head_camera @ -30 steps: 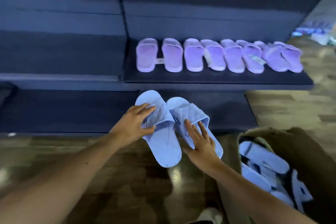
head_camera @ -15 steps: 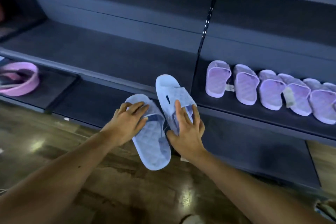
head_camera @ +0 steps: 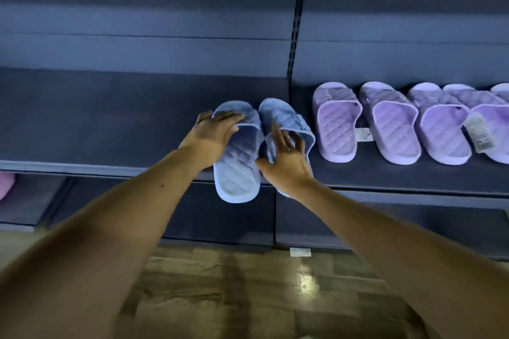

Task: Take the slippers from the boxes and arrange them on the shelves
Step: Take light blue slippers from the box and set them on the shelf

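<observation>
Two light blue quilted slippers lie side by side on the dark shelf (head_camera: 110, 118), toes toward the back, heels hanging over its front edge. My left hand (head_camera: 212, 135) grips the strap of the left blue slipper (head_camera: 237, 170). My right hand (head_camera: 286, 157) rests on the right blue slipper (head_camera: 286, 115), fingers spread over its footbed and covering its heel. Just to the right, past the shelf upright, stands a row of several purple slippers (head_camera: 338, 126), apart from the blue pair.
A vertical slotted upright (head_camera: 296, 22) divides the two shelf bays. A lower dark shelf (head_camera: 220, 223) runs beneath. A pink item (head_camera: 5, 184) shows at the far left on the lower level. A paper tag (head_camera: 478, 132) lies on a purple slipper. Wooden floor (head_camera: 234, 297) below.
Both hands have carried the blue pair up and forward onto the shelf, beside the purple row. The view has swung left; the cardboard box is out of sight.
</observation>
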### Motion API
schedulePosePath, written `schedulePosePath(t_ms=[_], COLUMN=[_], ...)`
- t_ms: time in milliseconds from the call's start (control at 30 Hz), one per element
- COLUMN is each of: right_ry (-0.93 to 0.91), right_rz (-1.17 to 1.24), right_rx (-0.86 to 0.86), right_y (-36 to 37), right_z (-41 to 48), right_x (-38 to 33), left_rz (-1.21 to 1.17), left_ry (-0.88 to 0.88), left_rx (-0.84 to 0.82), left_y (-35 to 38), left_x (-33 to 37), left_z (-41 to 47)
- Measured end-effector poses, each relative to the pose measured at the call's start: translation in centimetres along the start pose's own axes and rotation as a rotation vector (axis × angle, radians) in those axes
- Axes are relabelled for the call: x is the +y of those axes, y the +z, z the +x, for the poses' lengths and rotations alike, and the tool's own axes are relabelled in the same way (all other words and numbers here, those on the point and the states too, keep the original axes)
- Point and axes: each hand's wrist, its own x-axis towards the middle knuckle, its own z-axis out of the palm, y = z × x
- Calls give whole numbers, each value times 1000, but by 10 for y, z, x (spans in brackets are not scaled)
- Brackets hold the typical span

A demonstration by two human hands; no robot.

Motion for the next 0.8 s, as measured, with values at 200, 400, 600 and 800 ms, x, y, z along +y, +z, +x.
schedulePosePath(t_ms=[200,400,600,800], right_ry=[34,155,239,287], right_rz=[-17,-313,-264,-270], right_rx=[160,243,73,21], right_y=[26,34,38,27], right_z=[9,-16,-1,36], right_x=[-1,10,2,2], left_rz=[-30,-19,-46,57], left_ry=[-229,-56,-30,8], left_rx=[60,-193,-304,-325], left_y=[50,51,54,64], left_x=[-20,9,-3,-14], left_z=[-16,-56,-33,2])
